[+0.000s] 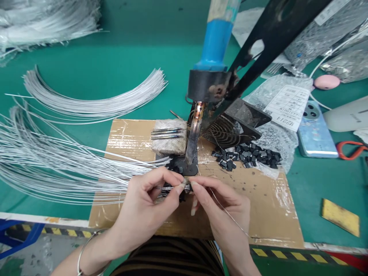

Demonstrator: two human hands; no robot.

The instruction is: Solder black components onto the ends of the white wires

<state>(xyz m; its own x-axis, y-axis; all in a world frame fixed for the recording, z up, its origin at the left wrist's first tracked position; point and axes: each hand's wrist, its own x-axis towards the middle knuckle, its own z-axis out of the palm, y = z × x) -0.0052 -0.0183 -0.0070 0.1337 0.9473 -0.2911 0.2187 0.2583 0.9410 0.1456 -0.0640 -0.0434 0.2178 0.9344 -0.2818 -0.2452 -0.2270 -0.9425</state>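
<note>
My left hand (155,203) is closed in a pinch, thumb and index finger pressed on the end of a white wire beside a small black part (188,187). My right hand (221,201) pinches at the same spot from the right, and a thin silvery strand (230,216) runs across its palm side. The fingertips of both hands nearly meet just below the tip of the soldering iron (193,140). Many loose white wires (71,168) reach in from the left, close to my left hand. What my right fingertips hold is mostly hidden.
A blue-handled iron (215,44) hangs on a black metal arm (267,42). Behind are a wire-bundled block (169,147) and a fan (230,126). Black connectors (250,155), a phone (316,134), red-handled scissors (349,150) and a yellow sponge (340,216) lie right; a curved wire bundle (97,103) lies left.
</note>
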